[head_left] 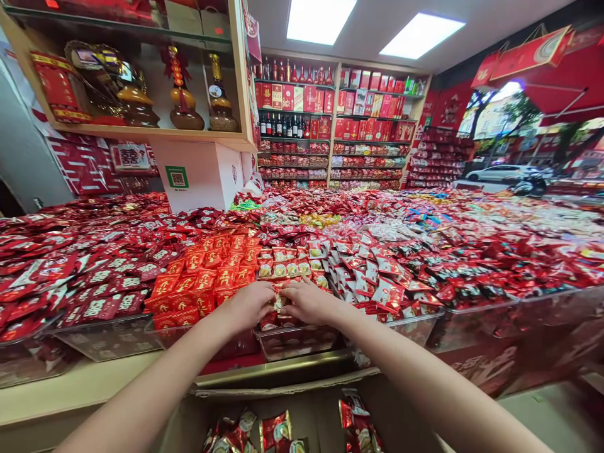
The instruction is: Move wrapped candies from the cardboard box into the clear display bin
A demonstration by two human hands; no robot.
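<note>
Both my hands reach into a clear plastic bin (302, 343) of small red-and-gold wrapped candy packets (285, 269). My left hand (250, 305) comes in from the left, its fingers curled against packets at the front of the bin. Facing it, my right hand (309, 303) has its fingers bent over the same packets, the fingertips close to the left ones. A packet shows in the narrow gap between them; the hands hide most of it. Below my forearms stands an open cardboard box (325, 402) with loose red packets (276, 431) at its bottom.
Bright red packets (207, 270) fill the bin on the left, and red-and-white packets (389, 292) the one on the right. More heaped bins run along the counter. A white pillar (193, 189) carries a low shelf (155, 135) at upper left. Stocked shelves (333, 126) line the back wall.
</note>
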